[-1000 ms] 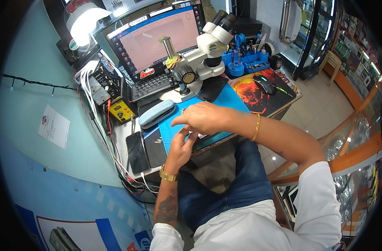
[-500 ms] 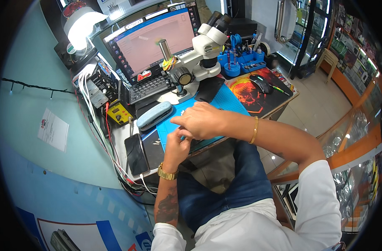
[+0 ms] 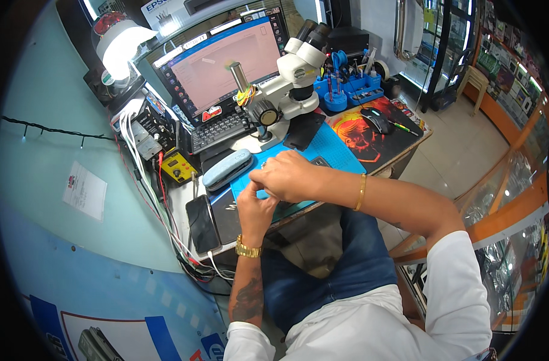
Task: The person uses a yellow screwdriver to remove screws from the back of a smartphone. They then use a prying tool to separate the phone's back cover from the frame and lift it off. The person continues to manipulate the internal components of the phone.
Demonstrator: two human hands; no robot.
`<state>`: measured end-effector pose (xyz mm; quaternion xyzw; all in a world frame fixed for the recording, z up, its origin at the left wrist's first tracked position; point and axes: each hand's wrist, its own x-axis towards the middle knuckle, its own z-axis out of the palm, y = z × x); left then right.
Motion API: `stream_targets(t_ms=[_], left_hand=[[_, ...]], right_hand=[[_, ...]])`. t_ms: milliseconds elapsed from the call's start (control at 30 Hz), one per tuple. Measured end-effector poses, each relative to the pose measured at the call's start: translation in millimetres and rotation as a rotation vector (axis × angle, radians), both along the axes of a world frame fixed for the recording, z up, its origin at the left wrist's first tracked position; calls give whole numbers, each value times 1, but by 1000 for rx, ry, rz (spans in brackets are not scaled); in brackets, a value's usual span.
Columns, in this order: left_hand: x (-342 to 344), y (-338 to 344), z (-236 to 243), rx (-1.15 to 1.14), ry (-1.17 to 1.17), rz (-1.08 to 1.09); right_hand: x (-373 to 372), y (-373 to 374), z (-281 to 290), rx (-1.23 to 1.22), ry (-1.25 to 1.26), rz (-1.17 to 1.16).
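Observation:
My left hand (image 3: 256,207) and my right hand (image 3: 285,177) meet above the near part of a blue work mat (image 3: 345,148). The fingers of both are curled and pressed together. Whatever lies between them is hidden by the right hand. Just left of the hands rests a light blue zip case (image 3: 227,169). Past my right wrist a small dark flat object (image 3: 320,161) shows in part on the mat. Farther back, a black flat piece (image 3: 304,130) lies at the foot of a white microscope (image 3: 298,71).
A phone (image 3: 203,224) lies at the desk's left edge beside cables. Behind stand a monitor (image 3: 220,63), keyboard (image 3: 217,135) and yellow-fronted device (image 3: 178,166). To the right are a blue tool holder (image 3: 362,87) and a mouse (image 3: 377,120). A glass display case (image 3: 503,174) flanks my right side.
My hands stay together, with the right hand turned slightly. More of the dark object on the mat shows past my right wrist. The whole view has shifted a little.

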<state>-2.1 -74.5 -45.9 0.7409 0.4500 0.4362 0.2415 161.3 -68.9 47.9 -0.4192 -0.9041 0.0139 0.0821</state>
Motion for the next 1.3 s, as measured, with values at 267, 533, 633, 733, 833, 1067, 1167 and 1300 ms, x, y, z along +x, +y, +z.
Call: stream_targets(t_ms=[267,533,633,733,833,1067,1167,1300], left_hand=[[-7,-15,-14,188,274,-34],[2,-13,-20,230,297,25],[1,-13,-20,239,317,31],[1,-12,-20,281,302,26],[2,-13,-18,276,314,12],[0,-12,-15,362,398,-17],[3,-11,-10,404,454,-42],[3,-6,-8,502,561,-70]], right_hand=[[20,3,-4,-29,70,23],[25,2,-8,20,206,16],[22,-3,13,-181,88,-141],[29,-2,-1,-67,222,-9],[28,-7,15,-225,89,-180],[42,-4,2,-144,293,-30],[53,-6,8,-103,374,-69],[57,-7,7,-62,336,-72]])
